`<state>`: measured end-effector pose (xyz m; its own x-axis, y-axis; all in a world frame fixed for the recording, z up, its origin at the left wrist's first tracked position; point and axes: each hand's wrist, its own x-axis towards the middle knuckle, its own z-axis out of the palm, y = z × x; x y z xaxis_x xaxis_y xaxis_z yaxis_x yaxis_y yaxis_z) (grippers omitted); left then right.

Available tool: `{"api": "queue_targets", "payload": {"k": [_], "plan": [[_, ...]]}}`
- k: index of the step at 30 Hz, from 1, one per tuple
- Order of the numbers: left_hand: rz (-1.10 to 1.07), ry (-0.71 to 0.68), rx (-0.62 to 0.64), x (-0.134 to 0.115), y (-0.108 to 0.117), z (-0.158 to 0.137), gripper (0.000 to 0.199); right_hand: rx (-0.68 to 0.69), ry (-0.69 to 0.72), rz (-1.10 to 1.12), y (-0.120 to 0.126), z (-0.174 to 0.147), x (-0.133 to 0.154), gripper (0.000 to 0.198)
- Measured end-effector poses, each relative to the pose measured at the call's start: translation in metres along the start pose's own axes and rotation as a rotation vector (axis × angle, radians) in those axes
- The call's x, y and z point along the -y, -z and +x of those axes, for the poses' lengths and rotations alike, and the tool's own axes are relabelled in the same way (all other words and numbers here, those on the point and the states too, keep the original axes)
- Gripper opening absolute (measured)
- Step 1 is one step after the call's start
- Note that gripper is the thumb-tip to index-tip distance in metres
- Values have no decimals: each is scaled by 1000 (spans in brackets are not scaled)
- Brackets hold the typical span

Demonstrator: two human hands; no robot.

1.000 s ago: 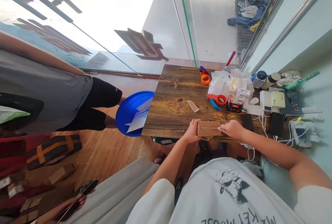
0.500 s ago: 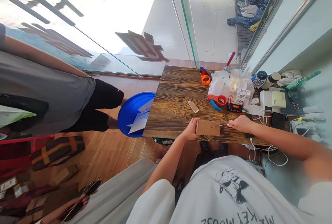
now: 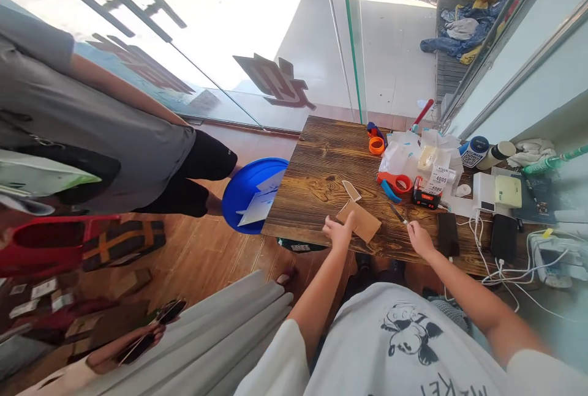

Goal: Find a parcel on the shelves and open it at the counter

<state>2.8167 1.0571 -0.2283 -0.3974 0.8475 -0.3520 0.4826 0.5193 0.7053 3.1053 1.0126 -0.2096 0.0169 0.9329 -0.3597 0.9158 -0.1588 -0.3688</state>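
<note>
A small brown cardboard box point(image 3: 365, 221) lies at a slant on the wooden table near its front edge. My left hand point(image 3: 340, 231) is at its left end, thumb against the cardboard and the other fingers spread away from it. My right hand point(image 3: 419, 239) is closed around the handle of a small knife point(image 3: 397, 213). The blade points up and left, apart from the box. Just beyond the box lies a pale, pointed cut piece point(image 3: 351, 190).
Orange-handled scissors point(image 3: 399, 182), a tape roll point(image 3: 376, 145), plastic packets point(image 3: 404, 148) and a label roll crowd the table's right. Phones and white cables point(image 3: 480, 243) lie nearer the wall. A blue bin point(image 3: 234, 191) stands left of the table point(image 3: 303, 169), beside another person point(image 3: 138, 157).
The box has turned from square to slanted, and my left hand's fingers have spread. My right hand has drawn the knife away from the box. The whole view has shifted slightly.
</note>
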Motion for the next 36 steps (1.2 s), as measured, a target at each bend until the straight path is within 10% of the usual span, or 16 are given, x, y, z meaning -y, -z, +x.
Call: {"api": "queue_targets", "payload": {"k": [4, 14, 26, 36], "plan": [[26, 31, 9, -16, -28, -10, 116, -75, 26, 94, -29, 30, 43, 29], [212, -153, 145, -32, 8, -7, 99, -46, 273, 352, -40, 65, 108, 31], [390, -134, 262, -38, 7, -5, 72, 10, 214, 375, -55, 63, 120, 22], [186, -19, 409, -22, 63, 19, 29, -13, 122, 248, -51, 44, 154, 54]]}}
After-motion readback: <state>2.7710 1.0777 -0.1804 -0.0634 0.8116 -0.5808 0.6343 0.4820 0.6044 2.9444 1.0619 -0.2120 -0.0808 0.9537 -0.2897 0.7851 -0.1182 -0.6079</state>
